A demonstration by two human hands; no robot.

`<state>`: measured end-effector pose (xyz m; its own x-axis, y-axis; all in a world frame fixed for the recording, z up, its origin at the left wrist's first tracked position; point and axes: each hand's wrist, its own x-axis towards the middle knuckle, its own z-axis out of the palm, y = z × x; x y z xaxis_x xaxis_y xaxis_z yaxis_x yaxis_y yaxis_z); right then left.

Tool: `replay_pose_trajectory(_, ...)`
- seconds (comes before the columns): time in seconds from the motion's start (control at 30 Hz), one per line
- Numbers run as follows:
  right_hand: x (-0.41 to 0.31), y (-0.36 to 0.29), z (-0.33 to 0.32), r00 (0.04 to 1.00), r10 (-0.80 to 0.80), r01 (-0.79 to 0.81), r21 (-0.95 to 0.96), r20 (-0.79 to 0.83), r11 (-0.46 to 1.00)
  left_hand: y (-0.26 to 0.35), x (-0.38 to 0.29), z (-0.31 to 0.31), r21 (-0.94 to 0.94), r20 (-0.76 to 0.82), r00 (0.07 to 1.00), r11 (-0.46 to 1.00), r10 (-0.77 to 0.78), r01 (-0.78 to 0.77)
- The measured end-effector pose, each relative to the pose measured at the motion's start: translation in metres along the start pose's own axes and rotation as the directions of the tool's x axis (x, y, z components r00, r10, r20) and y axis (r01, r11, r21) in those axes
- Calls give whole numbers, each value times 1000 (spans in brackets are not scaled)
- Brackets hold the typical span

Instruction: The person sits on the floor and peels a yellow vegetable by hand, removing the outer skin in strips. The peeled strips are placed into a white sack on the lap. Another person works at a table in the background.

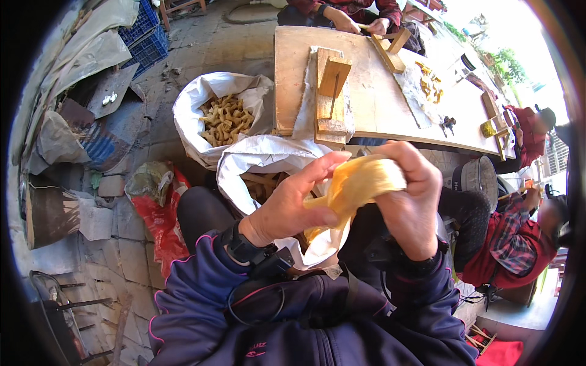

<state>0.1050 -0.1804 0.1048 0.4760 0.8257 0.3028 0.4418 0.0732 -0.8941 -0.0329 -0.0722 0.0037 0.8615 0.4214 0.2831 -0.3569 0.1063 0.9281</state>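
Observation:
A blurred, pale yellow, flexible strip or bundle (361, 183) is held up between my two hands; its material I cannot tell. My right hand (409, 196) grips its right end with curled fingers. On its left side, my left hand (297, 201) has thumb and fingers around the lower part. Beneath the hands, on my lap, stands an open white woven sack (242, 160) with brownish pieces inside. Just beyond the sack, a wooden block stand with an upright and a thin metal rod (334, 91) rests on a cloth at the edge of the wooden table (293, 55).
A second white sack (192, 98) holds many tan twisted pieces. Yellow pieces (430, 84) and another wooden stand (389, 55) lie on the table. Co-workers sit at the far side and right. Red plastic bag (160, 219) at left, metal bucket (485, 178) at right.

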Motion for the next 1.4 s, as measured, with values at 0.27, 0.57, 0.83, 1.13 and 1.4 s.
replay_pose_trajectory(0.27,-1,3,-13,995,85,-47,462,-60,885,-19,4,-9,698,-63,983,712,170,-78)
replay_pose_trajectory(0.57,-18,-1,-63,919,-141,380,728,-369,571,-28,-17,-101,603,-560,791,776,247,185)
replay_pose_trajectory(0.83,-20,22,-58,927,-122,343,668,-355,661,88,3,-122,555,-615,497,784,612,-278)
replay_pose_trajectory(1.13,-22,35,-26,980,13,-42,143,197,989,108,12,-89,157,-260,850,889,458,-431)
replay_pose_trajectory(1.4,-10,38,-10,734,-15,-297,341,679,892,43,10,-28,847,82,920,460,382,-266)
